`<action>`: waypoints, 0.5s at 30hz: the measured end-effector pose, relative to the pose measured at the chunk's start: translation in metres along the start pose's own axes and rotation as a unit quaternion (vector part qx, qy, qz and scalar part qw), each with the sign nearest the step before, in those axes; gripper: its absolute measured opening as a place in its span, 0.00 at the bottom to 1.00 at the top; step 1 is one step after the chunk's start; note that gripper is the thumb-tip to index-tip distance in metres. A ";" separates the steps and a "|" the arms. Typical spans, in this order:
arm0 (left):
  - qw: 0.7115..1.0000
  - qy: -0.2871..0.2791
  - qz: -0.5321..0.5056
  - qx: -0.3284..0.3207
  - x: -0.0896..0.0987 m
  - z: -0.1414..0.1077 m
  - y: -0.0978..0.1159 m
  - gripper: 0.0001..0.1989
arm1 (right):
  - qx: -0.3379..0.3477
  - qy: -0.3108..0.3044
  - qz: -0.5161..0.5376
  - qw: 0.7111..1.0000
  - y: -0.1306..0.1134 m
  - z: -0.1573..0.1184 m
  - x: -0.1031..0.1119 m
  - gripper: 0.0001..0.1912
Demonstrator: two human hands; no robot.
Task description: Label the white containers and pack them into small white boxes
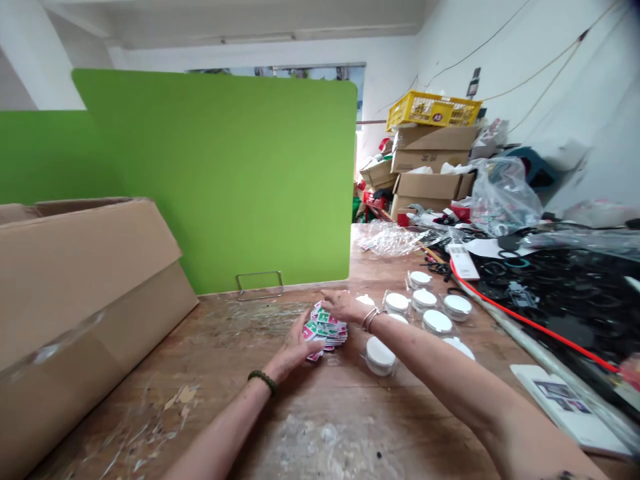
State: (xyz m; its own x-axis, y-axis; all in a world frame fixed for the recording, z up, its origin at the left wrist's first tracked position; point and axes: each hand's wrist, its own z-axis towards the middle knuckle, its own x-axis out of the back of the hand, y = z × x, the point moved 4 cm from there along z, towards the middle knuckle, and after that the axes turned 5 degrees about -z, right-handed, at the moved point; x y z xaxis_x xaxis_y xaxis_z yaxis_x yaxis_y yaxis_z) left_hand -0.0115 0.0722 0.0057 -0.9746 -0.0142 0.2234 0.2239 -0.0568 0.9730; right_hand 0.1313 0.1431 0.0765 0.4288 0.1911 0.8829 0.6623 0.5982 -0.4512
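Note:
A loose pile of small printed cards (327, 331), pink, green and white, rests on the wooden table between both hands. My left hand (295, 348) cups its left side, thumb along the front and fingers up the left edge. From the right and behind, my right hand (346, 307) curls over the pile, its fingertips on the upper cards. Part of the pile is hidden by the fingers. Just right of the cards stands a round white-topped piece (380, 352) in clear wrapping, with several more like it, such as this white disc (437, 322), under and beyond my right forearm.
A large cardboard box (90, 300) stands at the left. Behind the table rises a green partition (240, 180) with a wire stand (260, 285) at its foot. At the right lie a red cord (530, 320), a white printed box (570, 407) and heaped black parts (565, 287).

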 end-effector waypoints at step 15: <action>0.951 0.138 0.240 -0.135 -0.002 0.003 -0.005 0.41 | -0.206 0.255 -0.116 0.937 0.110 -0.240 0.052 0.32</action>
State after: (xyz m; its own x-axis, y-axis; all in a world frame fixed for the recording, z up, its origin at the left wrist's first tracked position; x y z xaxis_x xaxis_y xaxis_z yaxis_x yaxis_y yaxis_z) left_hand -0.0112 0.0760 0.0003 -0.7311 -0.3624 0.5780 0.6713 -0.2309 0.7044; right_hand 0.3739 0.0321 0.0411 0.4125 -0.3672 0.8337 0.9101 0.2055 -0.3598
